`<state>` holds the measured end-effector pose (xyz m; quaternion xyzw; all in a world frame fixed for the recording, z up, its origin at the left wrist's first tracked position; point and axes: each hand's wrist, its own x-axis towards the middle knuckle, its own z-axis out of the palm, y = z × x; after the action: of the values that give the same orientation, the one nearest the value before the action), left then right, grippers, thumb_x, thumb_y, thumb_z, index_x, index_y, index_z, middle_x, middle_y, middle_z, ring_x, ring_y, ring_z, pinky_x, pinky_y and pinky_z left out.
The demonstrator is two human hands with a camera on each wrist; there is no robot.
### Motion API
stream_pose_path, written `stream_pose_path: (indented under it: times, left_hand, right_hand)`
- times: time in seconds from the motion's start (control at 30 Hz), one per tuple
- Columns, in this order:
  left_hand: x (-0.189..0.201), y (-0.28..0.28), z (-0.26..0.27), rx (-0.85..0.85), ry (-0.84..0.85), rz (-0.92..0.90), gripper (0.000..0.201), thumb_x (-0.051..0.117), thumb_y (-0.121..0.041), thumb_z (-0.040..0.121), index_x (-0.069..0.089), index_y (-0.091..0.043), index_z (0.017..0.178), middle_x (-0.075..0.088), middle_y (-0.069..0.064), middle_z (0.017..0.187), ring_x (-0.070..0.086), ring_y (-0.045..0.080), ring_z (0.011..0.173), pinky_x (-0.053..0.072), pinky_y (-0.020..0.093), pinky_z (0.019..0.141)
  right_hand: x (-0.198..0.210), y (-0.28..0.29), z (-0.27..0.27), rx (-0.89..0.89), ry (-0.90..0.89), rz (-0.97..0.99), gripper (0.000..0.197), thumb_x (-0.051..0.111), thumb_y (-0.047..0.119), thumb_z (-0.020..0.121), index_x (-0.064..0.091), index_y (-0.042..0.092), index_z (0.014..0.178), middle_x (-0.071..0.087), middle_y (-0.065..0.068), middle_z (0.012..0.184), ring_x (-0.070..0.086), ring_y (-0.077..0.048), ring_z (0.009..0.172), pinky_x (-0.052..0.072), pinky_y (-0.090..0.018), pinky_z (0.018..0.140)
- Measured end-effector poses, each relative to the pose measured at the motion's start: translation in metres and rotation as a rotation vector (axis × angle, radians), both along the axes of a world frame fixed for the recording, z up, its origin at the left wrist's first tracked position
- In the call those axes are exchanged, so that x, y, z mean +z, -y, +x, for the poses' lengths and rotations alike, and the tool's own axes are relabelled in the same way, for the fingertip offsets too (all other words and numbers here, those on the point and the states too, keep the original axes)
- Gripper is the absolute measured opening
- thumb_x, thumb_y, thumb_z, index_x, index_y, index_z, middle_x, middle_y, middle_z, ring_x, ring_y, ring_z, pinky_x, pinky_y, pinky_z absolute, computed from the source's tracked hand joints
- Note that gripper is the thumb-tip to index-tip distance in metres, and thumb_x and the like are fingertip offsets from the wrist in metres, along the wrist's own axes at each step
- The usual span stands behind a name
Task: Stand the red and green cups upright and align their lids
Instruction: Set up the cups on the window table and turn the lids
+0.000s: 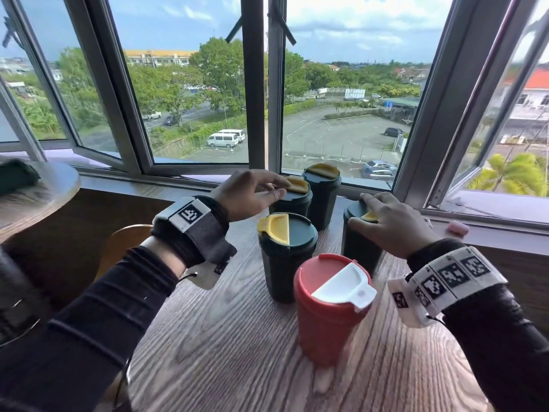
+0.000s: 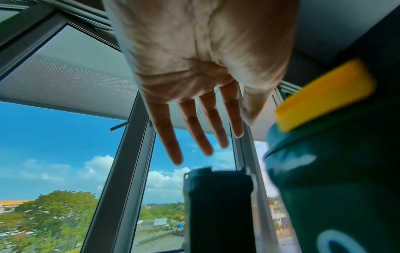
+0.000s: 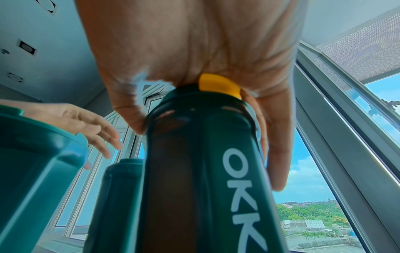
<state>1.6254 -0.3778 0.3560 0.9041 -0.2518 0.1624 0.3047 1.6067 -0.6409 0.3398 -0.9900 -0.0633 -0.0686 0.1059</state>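
5 cups upright on the wooden table (image 1: 225, 346) by the window: 4 dark green with yellow lid flaps, 1 red. Red cup (image 1: 329, 316) is nearest the camera, white flap on its red lid pointing right. Front-left green cup (image 1: 285, 263) stands just behind and left of it, yellow flap on the left side of its lid. Right green cup (image 1: 361, 248) stands behind the red one to the right; right hand (image 1: 395, 224) sits on top of it, palm on the lid, fingers curled down over the lid rim, yellow flap just showing under the palm. Right wrist view confirms it: hand capping the lid, fingers draped down the side of the cup. Back-left green cup (image 1: 292, 200) stands near the window sill; left hand (image 1: 252, 193) hovers over its lid, fingers straight and slightly spread, fingertips at the yellow flap; cannot tell whether they touch it. Left wrist view shows that hand flat and holding nothing. Rear green cup (image 1: 322, 194) is just right of the back-left one, untouched. A small pink object (image 1: 457, 228) lies on the sill at right.
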Motion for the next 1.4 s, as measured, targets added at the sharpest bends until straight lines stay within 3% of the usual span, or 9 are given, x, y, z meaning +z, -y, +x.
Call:
stream_pose_path:
  times: [0.2,0.4,0.5,0.67,0.73,0.9,1.1,1.27,1.4]
  left_hand:
    - [0.003,0.010,-0.044,0.019,-0.113,0.010,0.039,0.062,-0.044,0.082,0.064,-0.021,0.113,0.068,-0.006,0.107,0.065,0.011,0.093,0.052,0.028,0.084]
    - [-0.009,0.016,-0.067,0.082,-0.147,0.145,0.071,0.074,-0.049,0.069,0.052,-0.021,0.130,0.055,-0.008,0.131,0.049,0.004,0.115,0.034,0.003,0.074]
    - [-0.014,0.017,-0.075,0.112,-0.137,0.144,0.077,0.074,-0.052,0.067,0.047,-0.022,0.133,0.052,-0.009,0.132,0.050,0.002,0.103,0.033,0.007,0.077]
    - [-0.023,0.015,-0.082,0.149,-0.126,0.035,0.088,0.069,-0.068,0.054,0.052,-0.023,0.128,0.062,-0.004,0.123,0.058,0.010,0.108,0.047,0.026,0.094]
    - [-0.024,0.013,-0.085,0.164,-0.115,-0.005,0.088,0.071,-0.064,0.054,0.051,-0.022,0.128,0.062,-0.005,0.122,0.059,0.009,0.109,0.047,0.027,0.096]
    - [-0.023,0.002,-0.094,0.191,-0.107,-0.029,0.077,0.082,-0.046,0.061,0.052,-0.022,0.127,0.063,-0.004,0.120,0.056,0.005,0.106,0.036,0.008,0.086]
    - [-0.027,-0.006,-0.097,0.199,-0.131,-0.040,0.075,0.076,-0.050,0.063,0.050,-0.022,0.127,0.063,-0.003,0.118,0.058,0.010,0.107,0.040,0.013,0.088]
    - [-0.030,-0.005,-0.099,0.205,-0.162,0.048,0.068,0.069,-0.039,0.079,0.041,-0.018,0.137,0.046,-0.002,0.135,0.041,0.006,0.120,0.023,0.005,0.088]
    - [-0.031,-0.006,-0.101,0.203,-0.171,0.068,0.070,0.065,-0.043,0.081,0.035,-0.022,0.141,0.041,-0.006,0.140,0.036,0.004,0.124,0.022,0.012,0.097]
  right_hand:
    - [0.001,0.000,-0.002,0.009,-0.002,0.004,0.069,0.046,0.056,0.086,0.034,0.018,0.142,0.040,-0.011,0.140,0.044,-0.036,0.122,0.035,-0.038,0.099]
    - [-0.001,0.000,0.001,0.014,-0.006,0.010,0.066,0.044,0.060,0.083,0.041,0.019,0.135,0.046,-0.012,0.132,0.048,-0.036,0.116,0.038,-0.039,0.096]
    - [-0.001,0.002,0.000,0.016,-0.014,0.013,0.068,0.043,0.061,0.083,0.039,0.019,0.137,0.045,-0.012,0.132,0.048,-0.035,0.117,0.039,-0.040,0.097]
    - [0.000,0.002,0.000,0.019,-0.008,-0.003,0.070,0.042,0.060,0.085,0.037,0.017,0.139,0.044,-0.013,0.134,0.048,-0.035,0.118,0.039,-0.039,0.096]
    - [0.001,0.002,-0.001,0.020,-0.005,-0.002,0.068,0.043,0.059,0.086,0.038,0.017,0.138,0.045,-0.013,0.132,0.048,-0.035,0.117,0.039,-0.038,0.095]
    - [0.001,0.001,-0.001,0.019,-0.005,-0.010,0.066,0.043,0.059,0.085,0.040,0.017,0.136,0.045,-0.014,0.132,0.048,-0.036,0.117,0.039,-0.038,0.094]
    - [0.002,0.001,-0.003,0.028,0.003,-0.017,0.065,0.044,0.058,0.086,0.041,0.016,0.135,0.045,-0.014,0.132,0.048,-0.036,0.116,0.039,-0.038,0.093]
    - [0.003,0.005,-0.002,0.063,-0.028,0.021,0.068,0.046,0.058,0.085,0.040,0.014,0.136,0.041,-0.012,0.134,0.047,-0.033,0.118,0.041,-0.039,0.096]
    - [0.004,0.013,-0.002,0.091,-0.014,0.111,0.071,0.054,0.056,0.083,0.039,0.014,0.138,0.039,-0.014,0.133,0.045,-0.032,0.121,0.040,-0.039,0.099]
